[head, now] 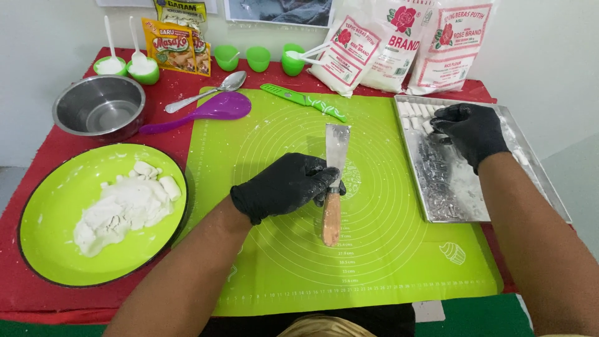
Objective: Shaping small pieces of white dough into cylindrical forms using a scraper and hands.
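Observation:
My left hand [288,185], in a black glove, grips a metal scraper [336,150] with a wooden handle, blade pointing away over the green silicone mat [374,262]. My right hand [469,130], also gloved in black, reaches into the metal tray [458,206] at the right, fingers on the small white dough pieces [417,112] lined up at its far end. The tray's floor is dusted with flour.
A green plate [50,218] with white dough [125,209] sits at the left. Behind it are a steel bowl [100,109], a purple paddle [206,111], a metal spoon [209,92], a green knife [304,102], small green cups, seasoning packets and flour bags [399,43].

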